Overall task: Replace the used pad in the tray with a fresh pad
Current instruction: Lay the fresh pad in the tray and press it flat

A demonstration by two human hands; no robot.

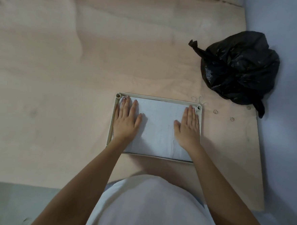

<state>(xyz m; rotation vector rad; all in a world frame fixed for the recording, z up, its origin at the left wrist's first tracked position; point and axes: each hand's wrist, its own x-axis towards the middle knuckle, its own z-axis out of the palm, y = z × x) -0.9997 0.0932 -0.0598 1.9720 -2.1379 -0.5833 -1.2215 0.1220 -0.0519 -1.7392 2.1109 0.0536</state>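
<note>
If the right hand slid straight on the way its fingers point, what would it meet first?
The right hand lies flat on the pad, fingertips near the far right corner. It would probably meet the tray at its far rim almost at once; the black bag lies further off, to the right.

Single head camera, looking steeply down, close over tray (160, 98).

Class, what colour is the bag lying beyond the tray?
Black: the bag shows clearly in the head view.

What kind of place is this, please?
Probably a home floor corner for a pet's toilet tray, though I cannot be sure: a shallow tray holding a pad, a tied black rubbish bag, all on a plywood sheet.
</note>
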